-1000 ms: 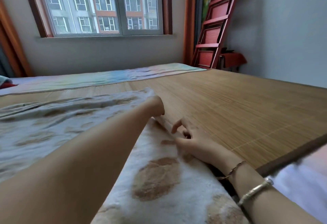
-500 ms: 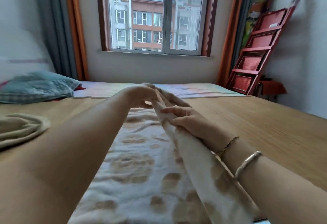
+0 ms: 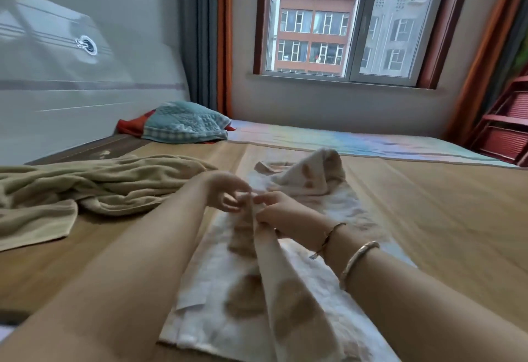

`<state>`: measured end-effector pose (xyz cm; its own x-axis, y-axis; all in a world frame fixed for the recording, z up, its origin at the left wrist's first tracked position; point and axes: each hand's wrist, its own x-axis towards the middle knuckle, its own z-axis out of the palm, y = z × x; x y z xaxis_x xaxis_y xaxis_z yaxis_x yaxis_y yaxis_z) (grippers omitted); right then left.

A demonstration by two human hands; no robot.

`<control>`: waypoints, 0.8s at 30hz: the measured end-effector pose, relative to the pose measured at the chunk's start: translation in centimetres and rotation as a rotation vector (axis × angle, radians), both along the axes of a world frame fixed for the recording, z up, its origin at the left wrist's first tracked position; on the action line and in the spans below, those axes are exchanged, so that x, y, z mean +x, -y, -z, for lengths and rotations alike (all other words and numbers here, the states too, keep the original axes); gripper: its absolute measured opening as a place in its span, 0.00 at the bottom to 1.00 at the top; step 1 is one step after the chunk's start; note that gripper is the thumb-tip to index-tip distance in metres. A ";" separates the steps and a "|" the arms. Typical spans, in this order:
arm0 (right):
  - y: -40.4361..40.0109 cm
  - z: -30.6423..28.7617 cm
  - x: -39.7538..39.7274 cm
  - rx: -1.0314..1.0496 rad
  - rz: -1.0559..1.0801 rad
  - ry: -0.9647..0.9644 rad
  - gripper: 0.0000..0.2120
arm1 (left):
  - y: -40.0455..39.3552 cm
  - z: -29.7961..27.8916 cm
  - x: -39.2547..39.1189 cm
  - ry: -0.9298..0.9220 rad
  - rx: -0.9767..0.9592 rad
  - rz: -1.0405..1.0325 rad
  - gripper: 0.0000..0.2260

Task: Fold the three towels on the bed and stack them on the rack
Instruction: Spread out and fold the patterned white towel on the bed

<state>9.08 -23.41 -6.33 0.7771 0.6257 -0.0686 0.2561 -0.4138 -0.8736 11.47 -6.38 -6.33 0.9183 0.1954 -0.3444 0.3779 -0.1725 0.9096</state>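
A white towel with brown spots (image 3: pixel 228 316) lies lengthwise on the bamboo mat of the bed (image 3: pixel 428 219) in front of me. My left hand (image 3: pixel 225 190) and my right hand (image 3: pixel 278 211) meet over its middle, each pinching a raised fold of its edge, which runs down toward me. Its far end (image 3: pixel 311 173) is bunched up. A beige towel (image 3: pixel 85 187) lies crumpled at the left. A teal towel (image 3: pixel 183 121) sits by the headboard. The red rack (image 3: pixel 505 130) stands at the far right.
A grey headboard (image 3: pixel 85 76) rises at the left. Behind the bed are a window (image 3: pixel 343 19) and orange curtains (image 3: pixel 224 36). A pastel sheet (image 3: pixel 357 141) covers the bed's far strip. A red cloth (image 3: pixel 128 127) peeks from under the teal towel.
My view has swung left, bringing the headboard and the beige towel into sight. Both hands have drawn the spotted towel's edge back toward me, and its far end has folded over.
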 end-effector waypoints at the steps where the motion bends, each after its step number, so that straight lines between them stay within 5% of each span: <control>1: -0.9 1.1 -0.2 -0.043 -0.010 0.008 0.17 | -0.7 1.7 -0.2 -0.057 -0.016 -0.019 0.05; 6: -3.9 4.2 -0.4 -0.014 -0.016 0.102 0.18 | -1.3 5.5 -1.5 0.079 -0.125 -0.141 0.08; 9: -4.2 4.5 0.2 0.172 0.111 0.053 0.16 | -0.6 4.6 -1.5 0.178 -0.154 -0.127 0.05; 15: -5.2 4.0 1.8 0.508 0.306 0.118 0.07 | 0.6 0.0 0.3 0.435 -0.224 -0.254 0.16; 19: -6.6 4.1 2.0 0.280 0.163 0.047 0.13 | -0.7 0.2 -1.8 0.199 -0.171 -0.234 0.04; 24: -5.1 5.7 0.8 0.228 0.029 -0.123 0.18 | -1.8 3.7 -6.5 -0.004 0.046 -0.306 0.17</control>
